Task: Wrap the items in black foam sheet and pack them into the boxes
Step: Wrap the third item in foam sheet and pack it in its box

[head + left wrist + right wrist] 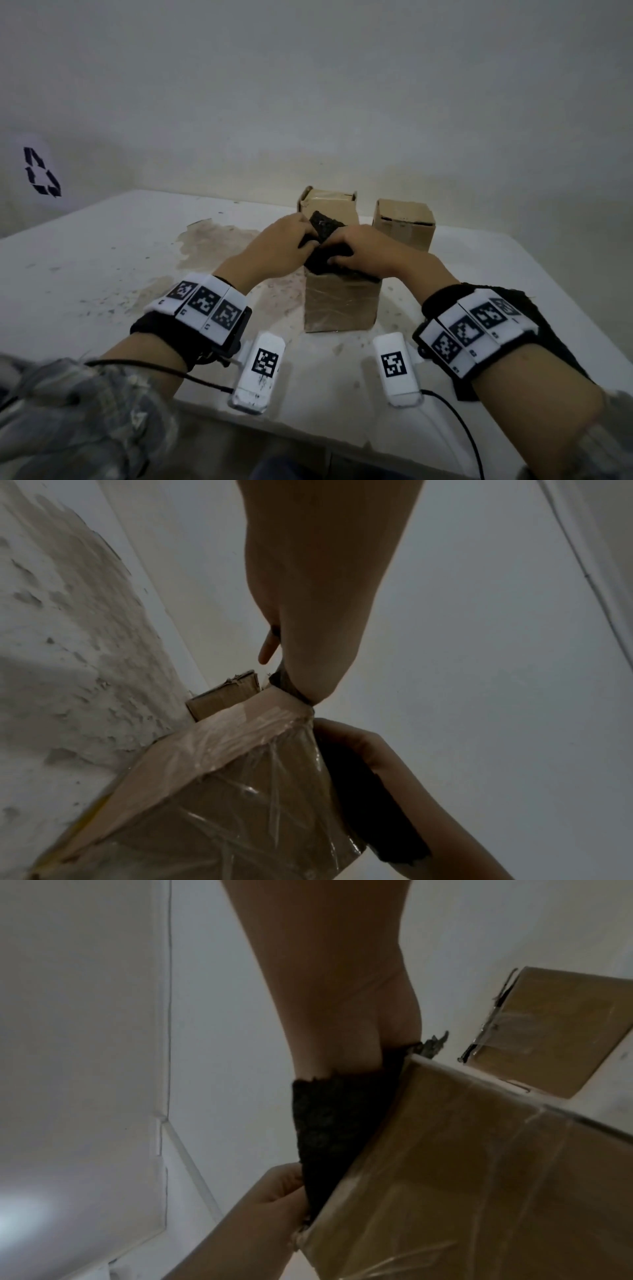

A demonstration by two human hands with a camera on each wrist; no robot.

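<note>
Nearest the head camera, two forearms with marker-covered wristbands reach forward over the stained white table [102, 260]; past them the left hand [274, 246] and right hand [363, 253] meet on a bundle of black foam sheet [325, 240], fingers of both curled onto it, at the open top of the near cardboard box [339, 305]. What the foam wraps is hidden. Just beyond the grip stands a second cardboard box [329, 205], and beyond and to the right of it a third cardboard box [404, 222], apart from the hands. From the left wrist, the near cardboard box [222, 791], wrapped in clear tape, fills the foreground below the grip; the left hand [318, 615] presses at its top corner with dark foam just showing under the fingers, and the right hand [394, 777] clasps the black foam sheet [359, 804] against the box's side. From the right wrist, the right hand [342, 988] grips the black foam sheet [335, 1123] at the box rim, the left hand [267, 1204] pinches its lower edge, and the near cardboard box [479, 1177] sits right beside the grip.
</note>
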